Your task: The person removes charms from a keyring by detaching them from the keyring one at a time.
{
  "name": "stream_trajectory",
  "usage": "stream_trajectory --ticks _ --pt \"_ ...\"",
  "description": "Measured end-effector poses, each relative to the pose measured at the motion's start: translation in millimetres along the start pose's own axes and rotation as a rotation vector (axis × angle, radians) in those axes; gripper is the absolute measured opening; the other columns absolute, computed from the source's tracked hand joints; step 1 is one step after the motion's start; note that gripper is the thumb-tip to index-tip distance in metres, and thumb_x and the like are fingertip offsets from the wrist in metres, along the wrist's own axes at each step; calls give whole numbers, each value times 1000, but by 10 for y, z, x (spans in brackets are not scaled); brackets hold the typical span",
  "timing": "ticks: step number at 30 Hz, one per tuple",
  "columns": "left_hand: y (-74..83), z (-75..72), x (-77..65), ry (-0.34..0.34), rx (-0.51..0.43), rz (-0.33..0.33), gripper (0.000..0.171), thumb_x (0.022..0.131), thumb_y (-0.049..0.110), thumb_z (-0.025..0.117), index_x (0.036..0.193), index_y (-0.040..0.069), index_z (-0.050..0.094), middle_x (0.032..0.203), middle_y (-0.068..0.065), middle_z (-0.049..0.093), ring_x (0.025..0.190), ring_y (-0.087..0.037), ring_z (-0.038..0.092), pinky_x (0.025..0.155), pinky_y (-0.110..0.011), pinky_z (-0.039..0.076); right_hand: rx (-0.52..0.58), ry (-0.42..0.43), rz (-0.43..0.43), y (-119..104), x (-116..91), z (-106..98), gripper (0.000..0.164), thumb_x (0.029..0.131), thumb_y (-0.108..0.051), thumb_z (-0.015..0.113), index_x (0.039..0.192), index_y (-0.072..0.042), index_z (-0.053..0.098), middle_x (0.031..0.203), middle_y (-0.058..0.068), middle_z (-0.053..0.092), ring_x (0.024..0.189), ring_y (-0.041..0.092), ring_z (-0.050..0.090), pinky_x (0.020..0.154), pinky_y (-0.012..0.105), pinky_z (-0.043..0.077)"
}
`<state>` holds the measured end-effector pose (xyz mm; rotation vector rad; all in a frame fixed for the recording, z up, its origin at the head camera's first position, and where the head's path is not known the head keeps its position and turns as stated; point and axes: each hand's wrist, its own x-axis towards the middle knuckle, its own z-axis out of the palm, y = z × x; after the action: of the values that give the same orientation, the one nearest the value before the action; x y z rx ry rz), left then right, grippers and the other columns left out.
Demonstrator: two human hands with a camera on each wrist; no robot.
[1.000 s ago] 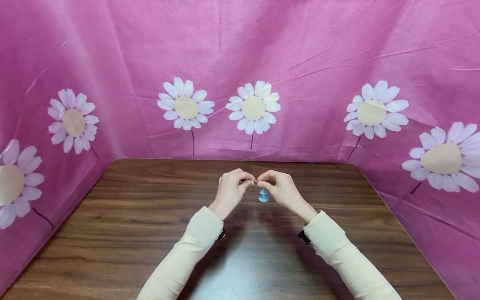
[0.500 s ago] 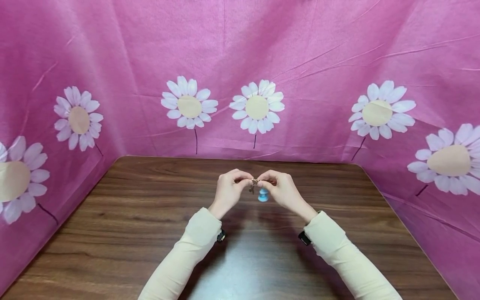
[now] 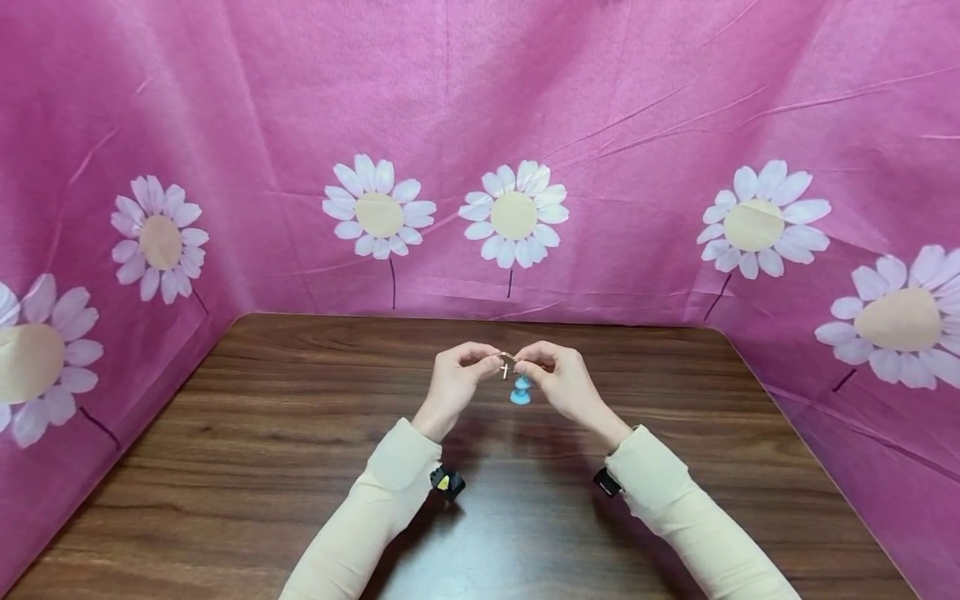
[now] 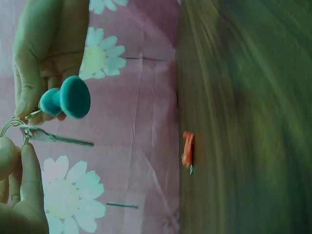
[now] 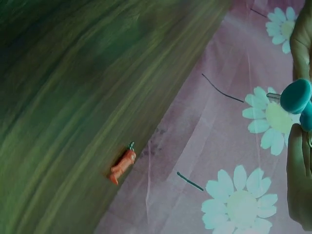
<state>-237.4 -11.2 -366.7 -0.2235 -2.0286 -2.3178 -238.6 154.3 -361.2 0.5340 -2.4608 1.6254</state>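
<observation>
Both hands meet in the air over the table, in the middle of the head view. Thumb and fingers of the left hand (image 3: 453, 387) pinch a thin metal key ring (image 4: 7, 126) from the left. Opposite, the right hand (image 3: 566, 383) pinches it by the clasp of a turquoise pushpin-shaped charm (image 4: 75, 96), which hangs under the right fingertips. A flat metal key (image 4: 58, 138) dangles from the ring between the hands. In the right wrist view the charm (image 5: 295, 96) covers most of the key, and the ring is nearly out of frame.
A small orange carrot-like figure (image 4: 187, 150) with a green tip lies near the table's far edge in both wrist views. The dark wooden table (image 3: 247, 467) is walled by a pink daisy-printed cloth (image 3: 630, 100). Black cameras sit at both wrists.
The left hand has shifted slightly left and its wrist has turned, showing more of the wrist camera. More of the ring shows between the hands, and the charm has swung slightly left.
</observation>
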Motion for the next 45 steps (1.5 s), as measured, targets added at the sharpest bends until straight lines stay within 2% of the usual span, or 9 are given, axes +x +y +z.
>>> stream_trajectory --ticks 4,9,12,18,24,28,34,40,45 --pt "-48 -28 -7 -39 -98 -65 19 84 -1 61 99 -12 60 77 3 65 73 -5 64 79 -29 53 24 -24 26 35 21 17 9 82 -3 65 89 1 66 78 16 67 61 5 59 62 27 53" --pt "-66 -83 -1 -78 32 5 18 83 2 64 97 -8 63 81 -4 68 75 -7 64 76 -27 53 -13 -35 15 31 9 14 8 82 -5 65 88 0 66 75 17 67 60 7 58 60 28 52" --pt "-71 -112 16 -91 237 127 13 81 5 66 93 -1 67 85 -9 70 75 -10 64 71 -24 52 -88 -28 -13 15 3 12 7 82 -6 66 87 -3 67 74 15 67 59 8 59 57 24 50" --pt "-75 -122 6 -89 806 494 7 80 11 69 86 10 70 84 -1 70 76 -10 65 68 -23 52 -342 -25 -122 2 7 26 7 81 -15 68 86 -10 69 74 4 70 57 5 58 57 24 49" --pt "-41 -99 -42 -88 1004 668 5 79 12 69 83 12 71 80 2 67 70 -9 64 64 -26 51 -439 -30 -156 -5 -9 32 7 81 -18 68 86 -13 69 70 -3 68 59 6 58 61 27 47" --pt "-63 -104 -45 -65 983 659 5 78 13 70 82 13 72 77 3 68 68 -9 64 62 -25 49 -280 -94 -48 6 -21 37 5 83 -14 66 86 -9 67 68 3 66 52 9 61 53 25 52" --pt "-123 -88 -38 -29 827 579 4 76 16 71 80 13 73 77 3 69 68 -6 64 62 -21 49 -97 -128 61 14 -46 9 5 84 -8 64 87 -4 66 68 7 65 51 11 60 47 29 52" --pt "-129 -47 -20 -26 635 474 4 77 11 71 80 9 72 77 -1 71 67 -7 63 60 -18 48 -88 -82 38 21 -42 -22 4 82 -5 65 85 -4 68 67 9 64 55 8 57 52 25 51" --pt "-145 -12 -37 -27 457 312 8 77 8 70 83 4 72 79 -7 71 67 -9 62 58 -17 46 -93 -52 8 50 -61 -40 5 81 -4 66 86 -4 68 74 11 68 61 6 57 59 21 47"
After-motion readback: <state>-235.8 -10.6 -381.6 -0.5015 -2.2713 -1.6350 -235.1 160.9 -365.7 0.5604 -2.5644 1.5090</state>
